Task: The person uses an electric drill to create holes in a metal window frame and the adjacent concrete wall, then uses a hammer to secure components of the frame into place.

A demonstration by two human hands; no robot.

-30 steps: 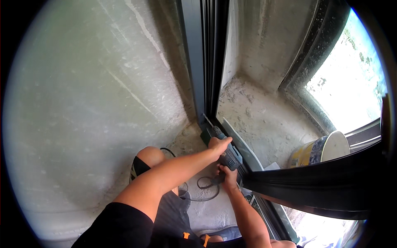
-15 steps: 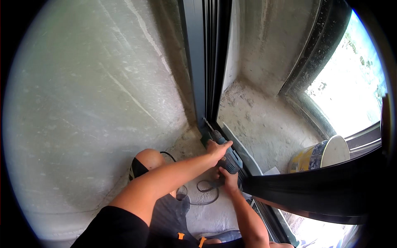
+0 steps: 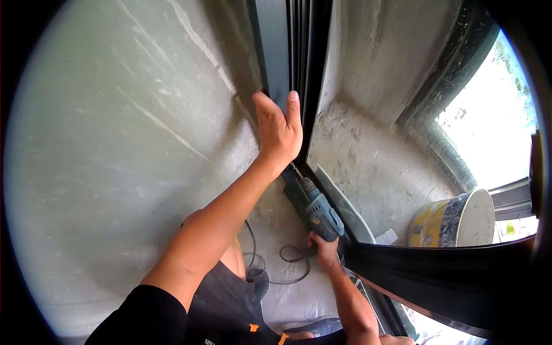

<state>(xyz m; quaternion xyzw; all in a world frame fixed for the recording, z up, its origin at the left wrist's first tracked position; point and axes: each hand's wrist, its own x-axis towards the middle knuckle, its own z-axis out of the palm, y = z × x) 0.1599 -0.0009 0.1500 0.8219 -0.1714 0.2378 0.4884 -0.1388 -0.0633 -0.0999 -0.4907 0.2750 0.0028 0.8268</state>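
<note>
The right grip (image 3: 326, 248) is wrapped closed around the handle of a blue-grey, dark-bodied electric drill (image 3: 324, 215), while the left grip (image 3: 280, 135) has come off the drill and gone higher, thumb and fingers spread, with nothing seen held in it. On the left, largest of all, stands a broad, scuffed grey concrete wall (image 3: 115, 149); next to it rises a tall, straight, dark-grey metal frame post (image 3: 273, 46). The left grip is now in front of the lower part of that post, though whether it touches the metal cannot be told. Half a second ago both hands were on the drill, the left around its front; for the work, this probably means the right hand alone must bear and steady it. The drill lies just forward of the right grip, its rear end over the fingers and its nose slanting away toward the foot of the post, below and apart from the left grip. A thin, black, looped cable (image 3: 290, 282) trails to the left of the right grip. Smallest is a slim metal drill bit (image 3: 296, 171) in the drill's nose; its tip is hidden by the heel of the left grip.
</note>
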